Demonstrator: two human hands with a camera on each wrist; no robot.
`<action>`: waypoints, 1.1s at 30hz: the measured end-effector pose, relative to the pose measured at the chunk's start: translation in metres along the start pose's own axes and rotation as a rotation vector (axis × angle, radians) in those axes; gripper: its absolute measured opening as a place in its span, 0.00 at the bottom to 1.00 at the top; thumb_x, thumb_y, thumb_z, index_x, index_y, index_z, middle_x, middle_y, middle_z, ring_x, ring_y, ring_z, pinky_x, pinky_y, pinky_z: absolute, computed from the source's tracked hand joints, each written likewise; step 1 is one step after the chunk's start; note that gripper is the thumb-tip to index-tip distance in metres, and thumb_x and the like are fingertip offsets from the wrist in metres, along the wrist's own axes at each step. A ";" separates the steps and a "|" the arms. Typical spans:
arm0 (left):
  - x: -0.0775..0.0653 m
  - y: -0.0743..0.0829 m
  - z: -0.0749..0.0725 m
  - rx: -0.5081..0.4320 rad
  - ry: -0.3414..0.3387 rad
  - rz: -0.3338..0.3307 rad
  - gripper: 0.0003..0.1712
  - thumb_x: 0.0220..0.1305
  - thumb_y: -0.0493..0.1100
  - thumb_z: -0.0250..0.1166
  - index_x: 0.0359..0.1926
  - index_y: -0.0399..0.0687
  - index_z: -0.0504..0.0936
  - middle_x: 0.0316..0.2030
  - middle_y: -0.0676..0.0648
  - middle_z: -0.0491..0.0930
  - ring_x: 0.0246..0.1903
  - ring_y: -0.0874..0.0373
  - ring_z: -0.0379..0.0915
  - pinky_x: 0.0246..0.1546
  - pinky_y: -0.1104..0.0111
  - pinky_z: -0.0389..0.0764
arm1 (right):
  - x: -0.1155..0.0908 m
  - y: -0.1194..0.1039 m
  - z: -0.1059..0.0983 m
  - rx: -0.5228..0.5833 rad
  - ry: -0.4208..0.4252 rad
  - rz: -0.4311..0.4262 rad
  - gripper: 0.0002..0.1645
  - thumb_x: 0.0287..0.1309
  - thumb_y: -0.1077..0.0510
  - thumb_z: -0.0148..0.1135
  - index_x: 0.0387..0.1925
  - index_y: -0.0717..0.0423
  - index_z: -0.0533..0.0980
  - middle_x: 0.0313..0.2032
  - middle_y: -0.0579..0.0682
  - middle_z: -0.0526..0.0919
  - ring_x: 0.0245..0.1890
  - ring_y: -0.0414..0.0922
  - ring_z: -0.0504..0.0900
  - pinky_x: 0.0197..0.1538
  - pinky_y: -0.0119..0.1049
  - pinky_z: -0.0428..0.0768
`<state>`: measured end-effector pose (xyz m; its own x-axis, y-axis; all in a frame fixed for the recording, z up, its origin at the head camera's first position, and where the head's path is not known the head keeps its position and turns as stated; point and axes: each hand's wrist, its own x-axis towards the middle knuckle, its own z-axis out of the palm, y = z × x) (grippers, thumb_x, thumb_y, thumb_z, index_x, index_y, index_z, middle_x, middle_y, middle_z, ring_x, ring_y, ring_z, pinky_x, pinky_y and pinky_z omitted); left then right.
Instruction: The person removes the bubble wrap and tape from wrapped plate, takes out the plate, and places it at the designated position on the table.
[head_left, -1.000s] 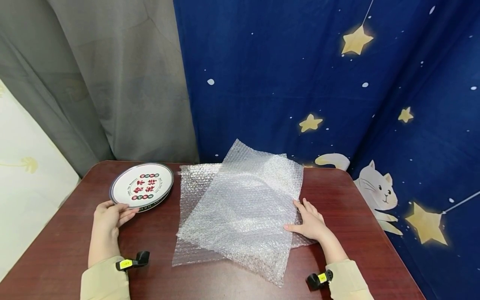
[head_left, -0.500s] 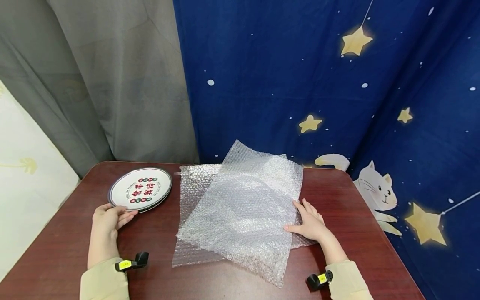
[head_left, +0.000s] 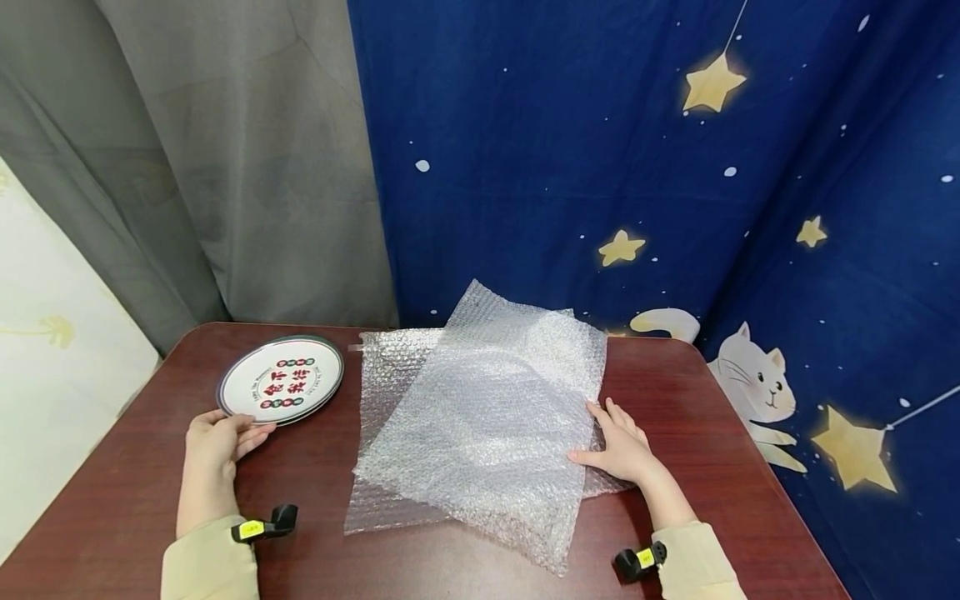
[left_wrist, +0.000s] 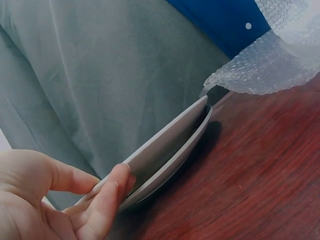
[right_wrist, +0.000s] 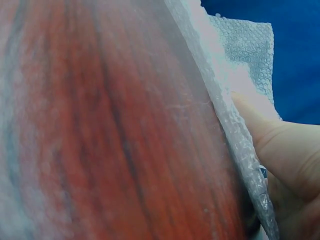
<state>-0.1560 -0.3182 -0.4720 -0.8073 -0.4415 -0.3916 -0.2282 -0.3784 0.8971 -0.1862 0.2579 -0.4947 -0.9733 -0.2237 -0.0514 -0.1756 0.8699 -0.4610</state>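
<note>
At the left of the table, my left hand (head_left: 222, 437) pinches the near rim of a white plate (head_left: 281, 379) with red characters and a dark rim. A second plate (left_wrist: 172, 167) lies right under it; the left wrist view shows a narrow gap between the two. In the middle, sheets of clear bubble wrap (head_left: 480, 425) overlap at an angle, and a faint round outline shows through them. My right hand (head_left: 618, 442) rests at the wrap's right edge, fingers spread and thumb on the sheet. In the right wrist view, the thumb lies against the wrap's raised edge.
The dark red wooden table (head_left: 480, 567) carries everything. Behind it hang a grey curtain (head_left: 285, 167) and a blue curtain (head_left: 525, 167) with stars. Each wrist wears a small black camera, one at the left sleeve (head_left: 210, 562) and one at the right.
The upper plate has come down slightly and shifted a little left in my left hand, so less of the lower plate's side shows. My right hand and the bubble wrap have stayed put.
</note>
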 end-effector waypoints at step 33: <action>0.011 -0.014 0.001 0.395 0.019 0.148 0.44 0.69 0.34 0.49 0.73 0.35 0.30 0.17 0.49 0.77 0.14 0.60 0.78 0.18 0.68 0.81 | 0.001 0.002 -0.001 -0.005 -0.009 0.006 0.64 0.43 0.28 0.67 0.72 0.58 0.54 0.70 0.70 0.46 0.68 0.68 0.44 0.60 0.71 0.47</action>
<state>-0.1617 -0.3170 -0.4890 -0.8379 -0.4836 -0.2531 -0.3045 0.0293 0.9521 -0.1880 0.2603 -0.4948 -0.9730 -0.2224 -0.0625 -0.1704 0.8736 -0.4559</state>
